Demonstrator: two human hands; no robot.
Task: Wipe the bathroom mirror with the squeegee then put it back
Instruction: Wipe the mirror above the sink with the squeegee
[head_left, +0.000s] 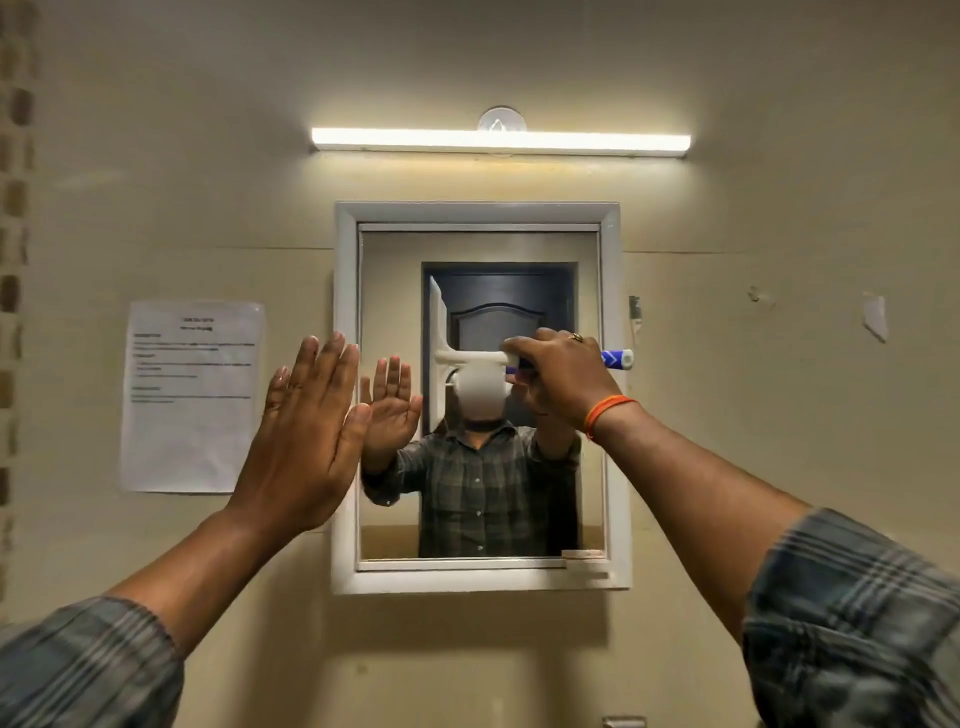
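The right hand (558, 376) wraps its grip around the squeegee (470, 357) handle, blade upright against the mirror (384, 291). The left hand (306, 431), fingers spread flat, braces the frame (345, 519), likely for steadiness.

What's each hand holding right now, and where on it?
Right hand grips the white squeegee by its blue-and-white handle. Left hand, flat and open, holds nothing.

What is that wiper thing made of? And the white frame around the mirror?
The squeegee looks like smooth white plastic, with a blue and white handle end poking out of the right hand; its long blade is too blurred to tell. The mirror frame looks like white-painted wood or plastic: flat, matte, with mitred corners. The look alone cannot settle which.
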